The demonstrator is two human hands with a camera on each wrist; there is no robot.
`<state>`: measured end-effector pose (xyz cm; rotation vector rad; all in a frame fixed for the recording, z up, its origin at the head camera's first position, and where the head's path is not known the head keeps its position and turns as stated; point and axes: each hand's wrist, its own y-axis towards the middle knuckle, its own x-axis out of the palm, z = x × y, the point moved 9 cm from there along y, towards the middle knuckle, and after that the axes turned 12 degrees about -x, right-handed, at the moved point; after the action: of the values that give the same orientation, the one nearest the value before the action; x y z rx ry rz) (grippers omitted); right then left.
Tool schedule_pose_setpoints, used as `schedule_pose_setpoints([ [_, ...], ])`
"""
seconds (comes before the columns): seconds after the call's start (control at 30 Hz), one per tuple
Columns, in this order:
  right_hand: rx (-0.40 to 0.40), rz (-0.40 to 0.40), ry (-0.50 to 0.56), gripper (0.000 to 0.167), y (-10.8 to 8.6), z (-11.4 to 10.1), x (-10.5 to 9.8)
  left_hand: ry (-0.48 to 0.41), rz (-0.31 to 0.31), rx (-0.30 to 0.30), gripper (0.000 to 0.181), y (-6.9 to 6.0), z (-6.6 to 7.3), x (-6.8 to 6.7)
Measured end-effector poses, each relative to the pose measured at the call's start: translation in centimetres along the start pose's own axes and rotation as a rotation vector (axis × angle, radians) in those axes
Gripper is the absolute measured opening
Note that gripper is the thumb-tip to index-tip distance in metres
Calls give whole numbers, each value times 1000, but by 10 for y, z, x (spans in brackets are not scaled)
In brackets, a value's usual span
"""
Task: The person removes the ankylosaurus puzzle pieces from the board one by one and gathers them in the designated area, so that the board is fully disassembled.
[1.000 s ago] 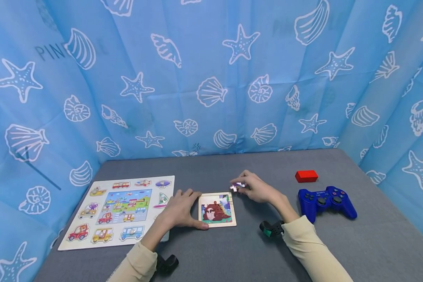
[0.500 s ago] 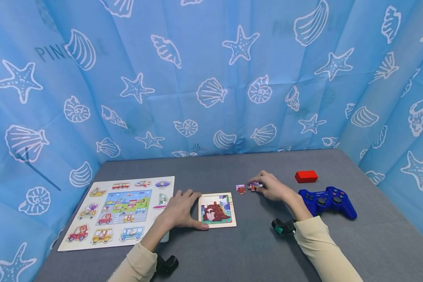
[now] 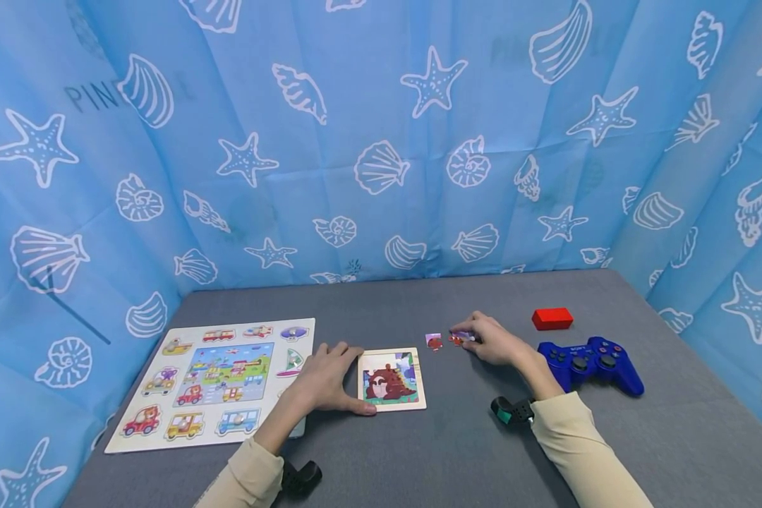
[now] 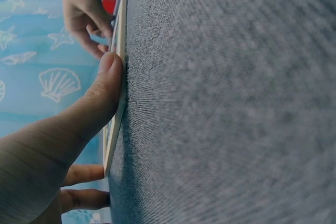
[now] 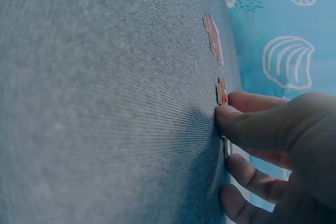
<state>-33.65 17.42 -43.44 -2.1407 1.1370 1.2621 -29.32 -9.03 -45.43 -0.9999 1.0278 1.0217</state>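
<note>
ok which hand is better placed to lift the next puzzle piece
Probably the right hand: it pinches a loose piece, with another piece just beside it. The left hand holds the puzzle tray, farther from both pieces.

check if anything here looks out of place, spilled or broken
Nothing looks spilled or damaged. The small puzzle has a pale patch at its upper left, seemingly a gap, and a loose piece lies outside it. The blue game controller and red block seem unrelated to the puzzles.

Seemingly red-and-purple puzzle piece point(image 3: 455, 340), shell-patterned blue curtain point(image 3: 432, 190)
</note>
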Motion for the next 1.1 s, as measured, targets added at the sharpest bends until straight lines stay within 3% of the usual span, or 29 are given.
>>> schedule_pose_setpoints([
  [0.67,-15,-2,-28,37,0,-5,-3,-11,4,14,105,-2,1,-2],
  [1.1,-105,24,-10,36,10,-39,-4,-6,8,18,104,-2,2,-2],
])
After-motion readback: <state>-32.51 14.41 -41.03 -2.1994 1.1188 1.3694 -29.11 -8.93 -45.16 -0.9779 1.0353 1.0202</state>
